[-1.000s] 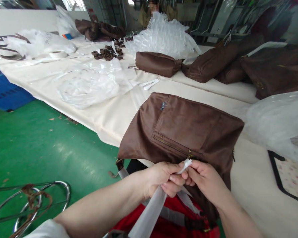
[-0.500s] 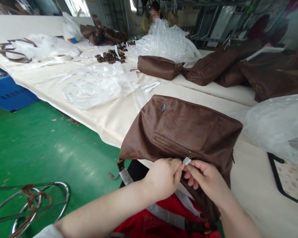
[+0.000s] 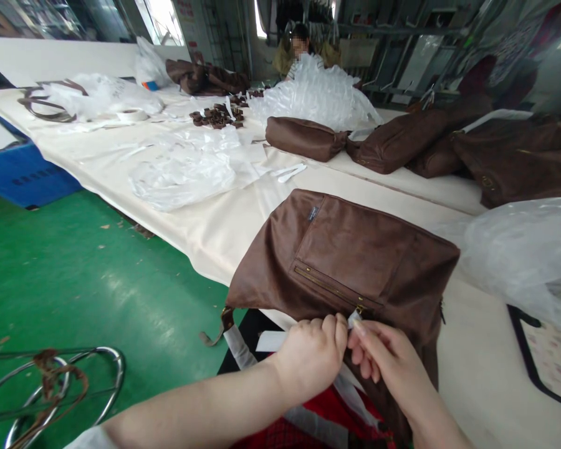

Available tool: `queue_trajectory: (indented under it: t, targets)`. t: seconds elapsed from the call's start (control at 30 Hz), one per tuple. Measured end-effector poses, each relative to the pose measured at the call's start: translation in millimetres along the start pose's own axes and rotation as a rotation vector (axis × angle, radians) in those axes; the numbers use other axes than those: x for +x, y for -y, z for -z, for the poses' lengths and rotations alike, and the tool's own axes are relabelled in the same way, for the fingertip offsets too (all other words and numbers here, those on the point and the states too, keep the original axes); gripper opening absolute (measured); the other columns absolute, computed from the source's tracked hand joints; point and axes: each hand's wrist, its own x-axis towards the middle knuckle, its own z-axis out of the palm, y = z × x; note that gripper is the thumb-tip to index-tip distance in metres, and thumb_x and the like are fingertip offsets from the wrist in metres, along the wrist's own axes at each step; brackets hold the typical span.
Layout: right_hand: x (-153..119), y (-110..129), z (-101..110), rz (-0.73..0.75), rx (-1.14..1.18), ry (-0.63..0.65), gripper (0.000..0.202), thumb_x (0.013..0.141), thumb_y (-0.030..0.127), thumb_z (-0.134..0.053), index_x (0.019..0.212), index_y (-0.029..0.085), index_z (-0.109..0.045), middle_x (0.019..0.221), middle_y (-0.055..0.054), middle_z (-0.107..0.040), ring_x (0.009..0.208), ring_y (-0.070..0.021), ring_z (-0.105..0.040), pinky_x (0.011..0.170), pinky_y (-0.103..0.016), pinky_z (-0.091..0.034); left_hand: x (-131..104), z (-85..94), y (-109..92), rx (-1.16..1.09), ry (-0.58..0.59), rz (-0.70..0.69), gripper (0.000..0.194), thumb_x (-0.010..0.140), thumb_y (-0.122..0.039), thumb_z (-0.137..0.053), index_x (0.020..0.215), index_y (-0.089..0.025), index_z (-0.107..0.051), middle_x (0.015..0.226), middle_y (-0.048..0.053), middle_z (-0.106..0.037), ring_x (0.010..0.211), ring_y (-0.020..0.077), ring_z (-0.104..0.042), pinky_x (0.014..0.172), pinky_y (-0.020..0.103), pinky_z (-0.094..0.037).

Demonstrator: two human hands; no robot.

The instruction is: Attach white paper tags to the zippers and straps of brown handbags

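A brown leather-look bag [image 3: 350,234] lies at the table's near edge, its zipped pocket [image 3: 325,284] facing up. My left hand [image 3: 313,346] is closed, knuckles up, on a white strip [image 3: 270,341] whose flat end sticks out to its left. Beside it, my right hand [image 3: 388,355] pinches a small white wrap [image 3: 354,319] just below the brass zipper pull [image 3: 359,308]. Whether the strip and the wrap are one piece is hidden by my fingers. The bag's strap, partly covered in white wrapping [image 3: 239,347], hangs over the edge.
Clear plastic bags [image 3: 182,174] lie beyond the bag, with white strips [image 3: 292,173] near them. Several brown bags [image 3: 303,138] line the back right. A plastic bundle [image 3: 518,249] and a black-edged board [image 3: 542,355] are at right. A person [image 3: 299,47] sits far back.
The white strip's end now shows to the left of my left hand. Both hands stay together by the zipper pull. The view has tilted up slightly.
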Motion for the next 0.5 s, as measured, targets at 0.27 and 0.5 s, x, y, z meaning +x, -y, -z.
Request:
queue_trajectory:
  t: [0.27,0.5]
  targets:
    - [-6.7,-8.3,-12.1,0.069,0.000,-0.202,0.038,0.085,0.053,-0.058,0.068,0.019,-0.059,0.051,0.005,-0.047,0.043,-0.0083,-0.039,0.042,-0.021,-0.028,5.9,4.1,6.2,-0.338,-0.017,0.162,0.021,0.099,-0.021,-0.028,0.102,-0.018,-0.049,0.084,0.004,-0.065,0.074,0.0213,-0.065,0.063,0.032,-0.051]
    - [-8.1,-15.4,-15.2,0.064,0.025,-0.239,0.035,0.085,0.050,-0.058,0.069,0.019,-0.061,0.051,0.004,-0.049,0.044,-0.0090,-0.041,0.042,-0.020,-0.030,7.7,9.9,7.9,-0.901,-0.016,0.256,0.018,0.096,-0.023,-0.034,0.091,-0.019,-0.051,0.079,0.002,-0.061,0.072,0.0161,-0.059,0.066,0.027,-0.044]
